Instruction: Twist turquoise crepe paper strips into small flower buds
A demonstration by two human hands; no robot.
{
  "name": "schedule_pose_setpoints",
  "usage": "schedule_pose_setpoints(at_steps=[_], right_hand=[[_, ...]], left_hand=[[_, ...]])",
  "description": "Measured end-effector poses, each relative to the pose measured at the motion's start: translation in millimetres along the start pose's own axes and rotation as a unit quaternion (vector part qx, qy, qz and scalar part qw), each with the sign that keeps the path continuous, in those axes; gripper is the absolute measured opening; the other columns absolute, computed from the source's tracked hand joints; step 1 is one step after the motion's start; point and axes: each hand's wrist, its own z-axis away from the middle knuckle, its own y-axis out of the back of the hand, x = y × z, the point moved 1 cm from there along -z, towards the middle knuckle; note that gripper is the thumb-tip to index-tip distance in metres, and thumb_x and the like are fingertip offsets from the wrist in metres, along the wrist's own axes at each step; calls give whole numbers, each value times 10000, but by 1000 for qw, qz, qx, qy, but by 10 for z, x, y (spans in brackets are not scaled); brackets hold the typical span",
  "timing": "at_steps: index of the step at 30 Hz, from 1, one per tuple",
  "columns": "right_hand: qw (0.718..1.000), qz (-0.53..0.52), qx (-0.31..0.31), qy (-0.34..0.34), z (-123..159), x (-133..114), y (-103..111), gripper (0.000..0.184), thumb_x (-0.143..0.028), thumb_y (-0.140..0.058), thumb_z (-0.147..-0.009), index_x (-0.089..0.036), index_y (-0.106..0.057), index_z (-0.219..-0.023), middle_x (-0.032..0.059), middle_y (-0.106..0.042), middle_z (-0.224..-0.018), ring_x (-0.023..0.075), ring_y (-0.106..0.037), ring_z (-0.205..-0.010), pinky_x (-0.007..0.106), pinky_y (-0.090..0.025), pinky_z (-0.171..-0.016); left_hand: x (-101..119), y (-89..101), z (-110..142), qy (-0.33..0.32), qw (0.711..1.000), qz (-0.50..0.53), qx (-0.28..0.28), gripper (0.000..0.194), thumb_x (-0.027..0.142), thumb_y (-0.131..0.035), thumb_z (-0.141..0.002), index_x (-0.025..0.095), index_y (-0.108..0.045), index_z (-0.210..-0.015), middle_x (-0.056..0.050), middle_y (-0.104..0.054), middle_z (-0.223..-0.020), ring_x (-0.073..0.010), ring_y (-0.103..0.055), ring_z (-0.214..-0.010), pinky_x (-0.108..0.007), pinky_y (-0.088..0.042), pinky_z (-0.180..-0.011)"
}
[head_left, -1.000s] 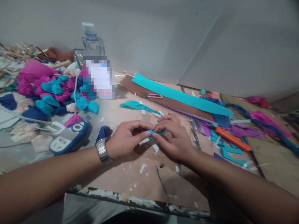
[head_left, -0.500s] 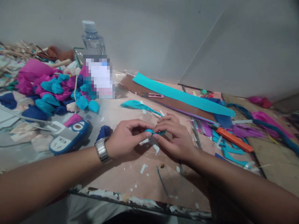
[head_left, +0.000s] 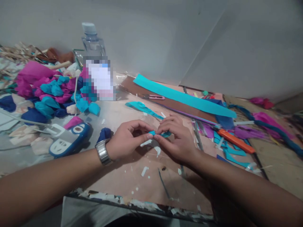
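Note:
A twisted strip of turquoise crepe paper (head_left: 144,108) runs from its wide, loose end on the table to behind my right hand (head_left: 177,138). A small bunched bit of turquoise paper shows between my fingertips, and more of it peeks out under the right fingers. My left hand (head_left: 127,138), with a metal watch (head_left: 103,152) on its wrist, pinches this bit between thumb and forefinger. Right beside it, the right thumb and fingers pinch the same paper, fingertips nearly touching. Much of the paper is hidden by the right hand.
Crumpled magenta, turquoise and navy paper pieces (head_left: 53,86) are heaped left, near a blue-white power strip (head_left: 68,138), a bottle (head_left: 93,42) and a blurred-out phone (head_left: 100,78). Behind my hands lie a turquoise sheet (head_left: 184,96) and pink thread snips (head_left: 153,97); right, an orange cutter (head_left: 236,141).
My fingertips have drawn closer together, and less turquoise paper shows between them. The loose end of the strip has shifted slightly right. The view has moved a little.

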Motion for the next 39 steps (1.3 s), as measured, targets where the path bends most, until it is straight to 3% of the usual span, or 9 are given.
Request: schedule_pose_setpoints(at_steps=[5, 16, 26, 39], right_hand=[[1000, 4, -5, 2, 5, 6, -7, 99, -267, -789, -897, -243, -701, -859, 26, -742, -856, 242, -658, -931, 478, -455, -987], [999, 17, -19, 30, -9, -32, 2, 108, -276, -744, -928, -260, -664, -857, 8, -747, -820, 238, -657, -900, 492, -445, -987], [999, -10, -14, 31, -9, -16, 5, 67, -235, -754, -912, -255, -704, -953, 23, -765, -898, 231, -664, -918, 483, -465, -966], [1000, 10, -4, 5, -14, -8, -2, 87, -276, -764, -906, -259, -684, -878, 19, -733, -840, 235, -656, -889, 475, -457, -945]], left_hand=[[-13, -1, -7, 6, 1000, 1, 2, 152, 268, -800, -873, 165, -780, -983, -67, -811, -996, -169, -754, -884, -295, -621, -825], [36, 9, 36, -54, 992, -117, 2, 209, 330, -796, -883, 177, -793, -1025, -78, -791, -1043, -184, -735, -901, -289, -586, -808], [15, 15, 15, -42, 997, -63, 0, 190, 291, -736, -935, 149, -770, -1056, -75, -804, -1012, -172, -744, -912, -277, -592, -833], [18, -8, 32, -45, 997, -60, -20, 162, 259, -673, -975, 169, -769, -1068, -77, -808, -1047, -178, -759, -956, -285, -611, -876]])
